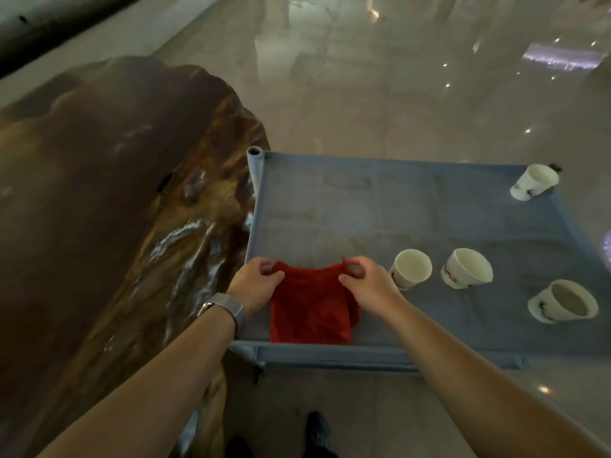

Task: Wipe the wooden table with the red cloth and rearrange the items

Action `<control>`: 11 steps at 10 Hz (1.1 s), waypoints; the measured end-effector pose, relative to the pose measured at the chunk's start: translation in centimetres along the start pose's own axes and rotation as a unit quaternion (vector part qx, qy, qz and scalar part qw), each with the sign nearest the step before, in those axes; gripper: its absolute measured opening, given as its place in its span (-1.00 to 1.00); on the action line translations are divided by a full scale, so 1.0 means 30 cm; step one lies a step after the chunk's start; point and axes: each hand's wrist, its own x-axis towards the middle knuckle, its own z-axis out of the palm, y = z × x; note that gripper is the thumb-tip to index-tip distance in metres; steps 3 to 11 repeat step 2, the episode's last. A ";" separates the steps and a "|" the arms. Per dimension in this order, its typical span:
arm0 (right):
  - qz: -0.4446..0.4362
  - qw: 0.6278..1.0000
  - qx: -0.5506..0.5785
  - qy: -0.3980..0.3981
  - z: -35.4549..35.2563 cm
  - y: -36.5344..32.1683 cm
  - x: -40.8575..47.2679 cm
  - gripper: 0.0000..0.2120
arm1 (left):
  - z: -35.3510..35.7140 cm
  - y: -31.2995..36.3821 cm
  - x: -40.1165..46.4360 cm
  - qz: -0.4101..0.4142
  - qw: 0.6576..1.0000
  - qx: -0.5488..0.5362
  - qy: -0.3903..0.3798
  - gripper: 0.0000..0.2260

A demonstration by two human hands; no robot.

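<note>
Head view shows both the left hand (256,280) and right hand (365,283) pinching the red cloth's (309,309) far corners on the grey fabric stand (363,206), so the wooden table (109,200) at left probably awaits wiping, and the four cups (411,268) rearranging.

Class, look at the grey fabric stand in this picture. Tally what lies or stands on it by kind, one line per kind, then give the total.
Paper cups: 4, at and in the far right corner
Red cloth: 1, pinched at its far corners by the left hand and right hand
Total on the grey fabric stand: 5
</note>
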 end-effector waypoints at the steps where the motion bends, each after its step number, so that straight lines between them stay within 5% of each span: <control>1: -0.038 0.998 -0.040 0.003 -0.022 -0.005 -0.009 -0.58 | -0.020 0.020 -0.012 0.074 0.994 0.081 0.020 -0.45; 2: -0.083 0.994 -0.074 0.000 -0.046 -0.016 -0.023 -0.53 | -0.036 0.050 -0.035 0.139 0.983 0.113 0.033 -0.46; 11: -0.083 0.994 -0.074 0.000 -0.046 -0.016 -0.023 -0.53 | -0.036 0.050 -0.035 0.139 0.983 0.113 0.033 -0.46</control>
